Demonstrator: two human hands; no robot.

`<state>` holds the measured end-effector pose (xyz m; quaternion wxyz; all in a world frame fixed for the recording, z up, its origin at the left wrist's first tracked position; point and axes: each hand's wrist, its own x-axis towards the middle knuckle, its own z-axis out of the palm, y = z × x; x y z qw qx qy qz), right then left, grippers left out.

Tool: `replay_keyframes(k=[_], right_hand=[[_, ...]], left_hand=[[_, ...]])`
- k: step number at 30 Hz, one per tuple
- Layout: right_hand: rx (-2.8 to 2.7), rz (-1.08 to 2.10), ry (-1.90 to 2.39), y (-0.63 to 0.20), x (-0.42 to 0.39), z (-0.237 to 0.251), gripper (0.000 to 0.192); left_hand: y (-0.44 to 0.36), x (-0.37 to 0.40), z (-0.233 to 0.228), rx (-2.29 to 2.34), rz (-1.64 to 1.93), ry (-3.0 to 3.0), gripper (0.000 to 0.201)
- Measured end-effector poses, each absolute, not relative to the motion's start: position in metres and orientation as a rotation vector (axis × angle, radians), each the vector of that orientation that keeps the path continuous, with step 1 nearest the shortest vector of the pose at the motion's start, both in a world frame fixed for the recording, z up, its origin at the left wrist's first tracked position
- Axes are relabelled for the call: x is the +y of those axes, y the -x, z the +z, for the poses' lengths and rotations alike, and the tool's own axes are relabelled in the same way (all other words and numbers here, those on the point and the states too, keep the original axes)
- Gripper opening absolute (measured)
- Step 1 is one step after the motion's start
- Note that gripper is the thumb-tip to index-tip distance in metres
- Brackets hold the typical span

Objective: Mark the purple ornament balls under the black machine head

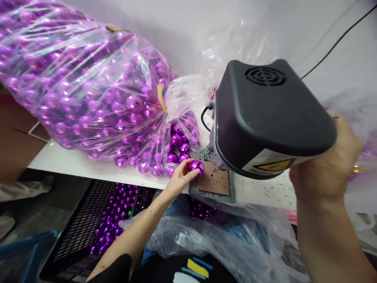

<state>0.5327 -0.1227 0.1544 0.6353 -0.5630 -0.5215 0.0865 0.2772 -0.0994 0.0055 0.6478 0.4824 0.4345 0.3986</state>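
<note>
Pinching a faceted purple bauble (pixel 196 166), the left hand (pixel 179 179) rests at the brown plate's (pixel 215 180) nine o'clock edge. Right hand (pixel 324 165), at three o'clock, grips the black machine head (pixel 265 114); the tied bauble bag (pixel 88 86) lies at ten o'clock

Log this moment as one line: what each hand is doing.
left hand: holds purple ball at brown pad | right hand: raised beside black machine head | tied ball bag on table

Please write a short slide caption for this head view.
Left hand holds a purple ball at the machine; right hand raised beside it.
</note>
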Motion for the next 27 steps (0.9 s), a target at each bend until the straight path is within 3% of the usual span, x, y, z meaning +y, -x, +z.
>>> replay_keyframes(k=[7, 12, 18, 27], right_hand=[[-1.17, 0.257, 1.224, -0.529, -0.122, 0.156, 0.039], [-1.142, 0.27, 1.222, -0.528, -0.123, 0.159, 0.053], [-1.13, 0.243, 1.26, -0.528, -0.124, 0.162, 0.063], [-1.233, 0.172, 1.311, -0.536, -0.125, 0.17, 0.047]], left_hand=[[-0.303, -0.114, -0.003, 1.097, 0.821, -1.765, 0.041], [-0.316, -0.115, -0.008, 1.059, 0.833, -2.098, 0.038], [-0.335, -0.115, -0.006, 1.131, 0.771, -1.936, 0.041], [-0.333, -0.117, -0.006, 0.965, 0.725, -1.79, 0.041]])
